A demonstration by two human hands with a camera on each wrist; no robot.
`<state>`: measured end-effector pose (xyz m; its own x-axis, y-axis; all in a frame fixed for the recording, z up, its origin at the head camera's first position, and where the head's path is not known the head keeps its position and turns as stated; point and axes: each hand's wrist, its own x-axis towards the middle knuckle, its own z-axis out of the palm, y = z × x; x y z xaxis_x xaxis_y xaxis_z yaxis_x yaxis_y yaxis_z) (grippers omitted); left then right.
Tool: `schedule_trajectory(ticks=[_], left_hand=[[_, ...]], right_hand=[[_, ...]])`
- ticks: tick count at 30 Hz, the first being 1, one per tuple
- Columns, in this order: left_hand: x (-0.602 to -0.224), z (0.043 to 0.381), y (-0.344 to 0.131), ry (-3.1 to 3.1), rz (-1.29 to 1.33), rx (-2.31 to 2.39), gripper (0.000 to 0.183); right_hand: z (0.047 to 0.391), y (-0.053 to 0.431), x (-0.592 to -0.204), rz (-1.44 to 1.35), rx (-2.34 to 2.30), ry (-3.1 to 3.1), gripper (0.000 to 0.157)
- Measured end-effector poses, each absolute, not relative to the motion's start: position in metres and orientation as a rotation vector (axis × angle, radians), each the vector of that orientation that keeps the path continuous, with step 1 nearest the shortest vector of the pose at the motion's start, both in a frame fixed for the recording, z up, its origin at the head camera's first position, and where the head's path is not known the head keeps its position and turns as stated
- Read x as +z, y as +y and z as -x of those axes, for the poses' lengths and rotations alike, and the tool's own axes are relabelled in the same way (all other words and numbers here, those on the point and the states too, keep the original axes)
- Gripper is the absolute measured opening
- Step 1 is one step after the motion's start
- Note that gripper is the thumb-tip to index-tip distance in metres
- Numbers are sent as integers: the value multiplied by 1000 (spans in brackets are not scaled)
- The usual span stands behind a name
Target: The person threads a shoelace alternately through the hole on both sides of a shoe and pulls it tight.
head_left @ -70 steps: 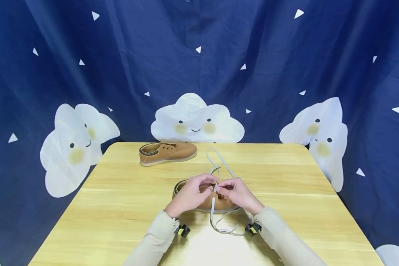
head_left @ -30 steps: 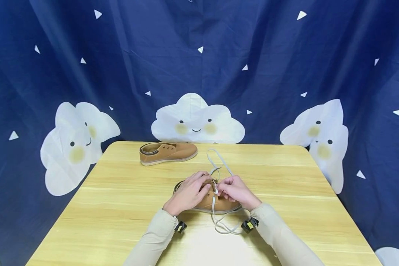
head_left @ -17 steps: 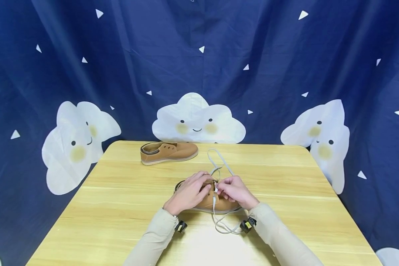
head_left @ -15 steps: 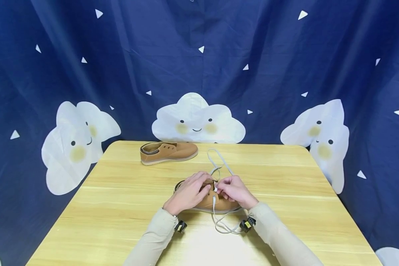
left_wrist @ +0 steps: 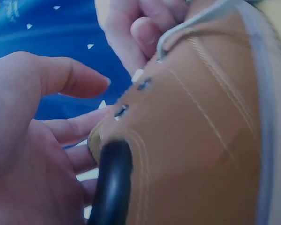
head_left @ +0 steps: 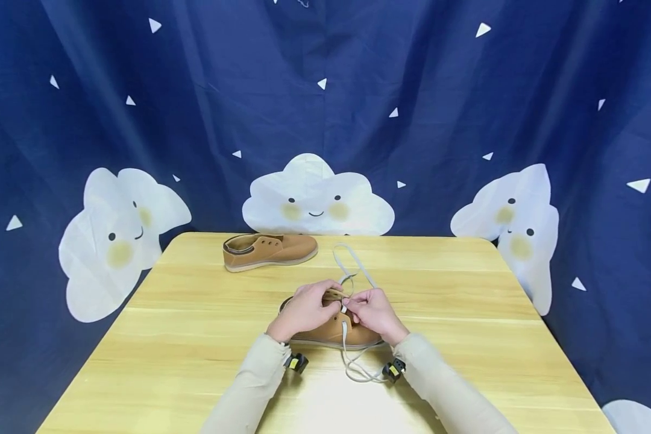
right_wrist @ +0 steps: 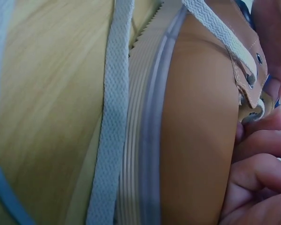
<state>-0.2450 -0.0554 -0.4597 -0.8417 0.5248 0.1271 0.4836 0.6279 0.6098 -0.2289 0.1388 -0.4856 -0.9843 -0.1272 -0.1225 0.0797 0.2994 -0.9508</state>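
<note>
A tan lace-up shoe (head_left: 325, 333) lies on the table with its toe to the right. My right hand (head_left: 373, 313) pinches a pale grey shoelace (right_wrist: 260, 111) at the far eyelet flap, thumb and forefinger together; the other fingers curl beside the shoe's upper. The lace also comes out of the front eyelet of the near flap. My left hand (head_left: 306, 310) arches over the shoe opening, its fingers against the far flap and tongue. In the left wrist view its thumb stands apart from them, above two unlaced eyelets. The right fingertips are partly hidden there.
A second tan shoe (head_left: 271, 251), unlaced, stands at the table's back left. Loose lace trails in a loop (head_left: 360, 265) behind the worked shoe and in coils on the near side. A blue cloud-print curtain (head_left: 439, 90) hangs behind the wooden table (head_left: 195, 337).
Earlier both hands were close at the lace; my left hand has since drawn slightly left. The far flap now shows raised between the hands. My right fingertips keep hold of the lace.
</note>
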Motion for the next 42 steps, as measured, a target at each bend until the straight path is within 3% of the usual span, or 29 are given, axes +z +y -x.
schedule_trajectory(ticks=[8,15,24,29,42], left_hand=[[-460,255,-48,2706,-728,1110,35],[-459,253,-48,2630,-721,1256,38],[-457,255,-50,2588,-866,1344,48],[-454,256,-54,2626,-965,1219,58],[-451,251,-90,2697,-924,723,97]], right_hand=[[229,137,-484,71,-1757,2398,31],[232,147,-480,10,-1859,2259,19],[252,153,-468,153,-1795,2395,30],[258,152,-468,155,-1774,2439,24],[259,148,-459,133,-2104,2209,34]])
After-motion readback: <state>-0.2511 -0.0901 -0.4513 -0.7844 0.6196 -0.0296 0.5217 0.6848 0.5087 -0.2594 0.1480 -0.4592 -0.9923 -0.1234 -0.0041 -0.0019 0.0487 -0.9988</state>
